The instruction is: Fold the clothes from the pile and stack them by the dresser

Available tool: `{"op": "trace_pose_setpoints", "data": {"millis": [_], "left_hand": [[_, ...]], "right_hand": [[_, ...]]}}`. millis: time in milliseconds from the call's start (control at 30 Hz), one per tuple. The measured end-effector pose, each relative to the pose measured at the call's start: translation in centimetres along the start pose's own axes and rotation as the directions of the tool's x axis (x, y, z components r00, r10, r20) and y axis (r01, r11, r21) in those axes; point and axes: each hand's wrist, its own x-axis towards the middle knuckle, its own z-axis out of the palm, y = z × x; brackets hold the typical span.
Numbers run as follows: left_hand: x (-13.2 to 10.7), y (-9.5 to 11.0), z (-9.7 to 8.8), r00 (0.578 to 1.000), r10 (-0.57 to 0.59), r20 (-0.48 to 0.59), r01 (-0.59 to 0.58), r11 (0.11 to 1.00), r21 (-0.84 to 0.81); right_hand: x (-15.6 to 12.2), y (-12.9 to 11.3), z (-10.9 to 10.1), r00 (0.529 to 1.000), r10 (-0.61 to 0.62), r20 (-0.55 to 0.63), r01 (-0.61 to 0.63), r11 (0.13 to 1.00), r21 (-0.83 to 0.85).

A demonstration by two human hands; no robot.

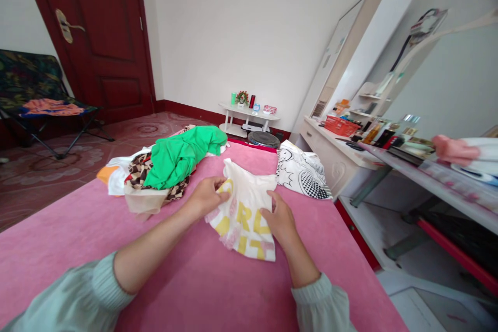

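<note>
A small white shirt [249, 202] with yellow letters and pink frills is held up over the pink bed cover [187, 280]. My left hand [210, 196] pinches its left edge between thumb and fingers. On the opposite edge, my right hand [278, 216] grips the cloth the same way. The shirt hangs slightly curved, its lower hem toward me. To the left lies a heap of loose clothes with a green garment [182, 153] on top and a brown-and-cream checked cloth [140, 168] under it. Beyond my right hand rests a folded white garment with black print [301, 171].
A dressing table [330, 142] with a red basket [341, 126] and several bottles stands at the right. A low white stand [249, 110] is by the far wall, near a round dark object [263, 138]. A folding chair [46, 109] holding an orange cloth stands at the left.
</note>
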Motion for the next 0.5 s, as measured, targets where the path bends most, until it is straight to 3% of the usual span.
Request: {"op": "trace_pose_setpoints", "data": {"millis": [100, 200, 267, 333, 400, 433, 500], "left_hand": [[0.5, 1.7, 2.8, 0.97, 0.222, 0.101, -0.24, 0.94, 0.241], [-0.9, 3.2, 5.7, 0.915, 0.246, 0.32, -0.36, 0.857, 0.37], [-2.3, 3.5, 7.0, 0.869, 0.224, 0.442, -0.398, 0.847, 0.353], [-3.2, 3.2, 7.6, 0.832, 0.196, 0.519, -0.375, 0.889, 0.265], [-3.2, 2.6, 7.8, 0.82, 0.158, 0.55, -0.265, 0.957, 0.12], [-2.9, 2.1, 7.7, 0.835, 0.138, 0.533, -0.184, 0.982, 0.034], [-1.5, 1.0, 7.0, 0.908, 0.1, 0.407, -0.059, 0.992, -0.114]], "right_hand": [[-0.3, -0.9, -0.1, 0.998, -0.045, -0.047, 0.049, 0.996, 0.078], [-0.4, -0.7, -0.1, 0.997, -0.037, -0.069, 0.052, 0.974, 0.22], [-0.3, -0.1, 0.1, 0.999, 0.009, -0.052, 0.005, 0.966, 0.26], [-0.2, 0.6, 0.3, 0.999, 0.036, -0.035, -0.026, 0.964, 0.266], [-0.1, 0.9, 0.5, 0.999, 0.03, -0.025, -0.022, 0.96, 0.279], [-0.1, 0.9, 0.7, 1.0, 0.012, -0.023, -0.004, 0.956, 0.293], [-0.3, 0.5, 1.0, 0.998, -0.051, -0.032, 0.059, 0.941, 0.334]]}}
